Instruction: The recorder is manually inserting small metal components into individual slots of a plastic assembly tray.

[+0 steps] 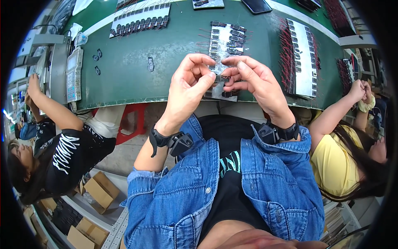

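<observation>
My left hand (191, 79) is closed, its thumb and forefinger coming together over the middle board. Anything in that pinch is too small to make out. Facing it, my right hand (258, 83) has its fingers curled with the tips drawn together, and what they hold is hidden. Beneath both hands lies a pale board (222, 45) bearing rows of small black rectangular parts with thin dark red wires. One such part (227, 94) shows at the board's near end, below my fingers. The hands are close together but apart.
Similar loaded boards lie at the right (304, 58) and far left (143, 18). A loose small part (151, 64) rests on the green table (124, 79). A keypad device (74, 74) stands by the left edge, a phone (257, 6) at the back. People sit on both sides.
</observation>
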A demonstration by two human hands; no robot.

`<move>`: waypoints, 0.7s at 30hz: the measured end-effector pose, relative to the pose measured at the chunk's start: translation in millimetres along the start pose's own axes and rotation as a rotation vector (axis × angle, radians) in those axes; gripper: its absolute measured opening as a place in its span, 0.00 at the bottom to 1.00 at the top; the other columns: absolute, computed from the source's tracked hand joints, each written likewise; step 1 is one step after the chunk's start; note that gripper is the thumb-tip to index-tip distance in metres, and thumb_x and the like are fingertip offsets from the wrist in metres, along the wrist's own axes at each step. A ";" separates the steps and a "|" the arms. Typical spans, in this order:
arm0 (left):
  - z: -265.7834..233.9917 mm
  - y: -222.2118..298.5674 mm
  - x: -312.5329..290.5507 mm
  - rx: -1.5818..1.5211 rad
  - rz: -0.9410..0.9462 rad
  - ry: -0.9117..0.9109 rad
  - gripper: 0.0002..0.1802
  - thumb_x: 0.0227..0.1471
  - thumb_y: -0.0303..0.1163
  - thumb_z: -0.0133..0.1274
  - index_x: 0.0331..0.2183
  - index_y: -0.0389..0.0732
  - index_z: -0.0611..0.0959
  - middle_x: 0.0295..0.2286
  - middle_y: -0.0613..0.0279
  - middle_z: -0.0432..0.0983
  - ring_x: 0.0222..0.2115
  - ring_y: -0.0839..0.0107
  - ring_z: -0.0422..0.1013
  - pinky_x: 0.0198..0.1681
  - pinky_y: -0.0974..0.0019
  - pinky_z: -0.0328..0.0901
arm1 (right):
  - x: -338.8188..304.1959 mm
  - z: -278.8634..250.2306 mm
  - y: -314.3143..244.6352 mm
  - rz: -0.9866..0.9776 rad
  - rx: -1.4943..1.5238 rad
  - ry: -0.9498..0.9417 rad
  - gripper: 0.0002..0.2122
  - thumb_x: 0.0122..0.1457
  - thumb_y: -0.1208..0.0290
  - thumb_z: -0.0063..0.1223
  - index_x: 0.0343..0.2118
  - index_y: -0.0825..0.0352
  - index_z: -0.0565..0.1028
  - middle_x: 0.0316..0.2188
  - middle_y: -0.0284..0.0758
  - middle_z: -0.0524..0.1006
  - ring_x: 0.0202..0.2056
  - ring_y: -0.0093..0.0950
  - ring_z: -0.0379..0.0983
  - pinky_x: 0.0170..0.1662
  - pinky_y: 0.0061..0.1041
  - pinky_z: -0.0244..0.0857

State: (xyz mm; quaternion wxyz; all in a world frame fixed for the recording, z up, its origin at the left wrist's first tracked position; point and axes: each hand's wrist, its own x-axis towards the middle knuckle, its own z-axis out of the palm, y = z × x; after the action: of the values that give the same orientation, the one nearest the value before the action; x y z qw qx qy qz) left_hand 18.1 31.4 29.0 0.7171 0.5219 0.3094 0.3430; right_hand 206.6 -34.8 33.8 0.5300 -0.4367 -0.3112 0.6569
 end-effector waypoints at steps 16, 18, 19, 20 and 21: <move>-6.1 8.1 3.7 0.026 -0.019 -0.023 0.14 0.56 0.20 0.52 0.44 0.37 0.71 0.29 0.71 0.69 0.30 0.85 0.65 0.35 0.79 0.62 | 7.8 0.5 3.0 0.122 -0.045 -0.011 0.12 0.67 0.65 0.49 0.41 0.70 0.77 0.31 0.35 0.79 0.30 0.19 0.76 0.38 0.21 0.75; -6.3 8.2 4.4 0.019 -0.029 -0.009 0.13 0.56 0.20 0.52 0.44 0.38 0.71 0.29 0.71 0.69 0.30 0.85 0.65 0.35 0.79 0.62 | 8.7 -2.3 4.7 0.043 -0.185 0.032 0.12 0.67 0.65 0.49 0.41 0.71 0.77 0.31 0.34 0.79 0.29 0.18 0.75 0.37 0.20 0.74; -6.2 8.3 4.7 0.013 -0.035 0.004 0.13 0.56 0.20 0.52 0.43 0.38 0.71 0.29 0.71 0.69 0.30 0.85 0.65 0.35 0.79 0.63 | 9.1 -2.4 4.7 0.047 -0.185 0.031 0.12 0.67 0.65 0.49 0.41 0.71 0.77 0.31 0.34 0.79 0.29 0.18 0.75 0.37 0.20 0.74; -6.0 8.5 5.2 0.008 -0.042 0.016 0.13 0.56 0.20 0.52 0.43 0.38 0.71 0.29 0.71 0.69 0.30 0.85 0.65 0.35 0.79 0.63 | 8.9 -2.2 4.4 0.034 -0.218 0.042 0.12 0.67 0.65 0.49 0.41 0.71 0.77 0.31 0.34 0.79 0.29 0.18 0.75 0.37 0.19 0.73; -5.9 8.9 5.6 0.007 -0.045 0.018 0.13 0.56 0.20 0.52 0.43 0.38 0.71 0.29 0.71 0.69 0.30 0.85 0.65 0.35 0.79 0.63 | 8.5 -1.8 4.1 0.020 -0.252 0.053 0.12 0.67 0.65 0.49 0.42 0.71 0.77 0.31 0.34 0.79 0.29 0.18 0.75 0.37 0.18 0.72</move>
State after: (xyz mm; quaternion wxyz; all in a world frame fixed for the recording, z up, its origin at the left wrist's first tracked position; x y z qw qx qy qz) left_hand 15.1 41.1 35.5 0.7201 0.5143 0.3284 0.3304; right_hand 206.0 -27.7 27.4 0.4722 -0.5204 -0.3728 0.6060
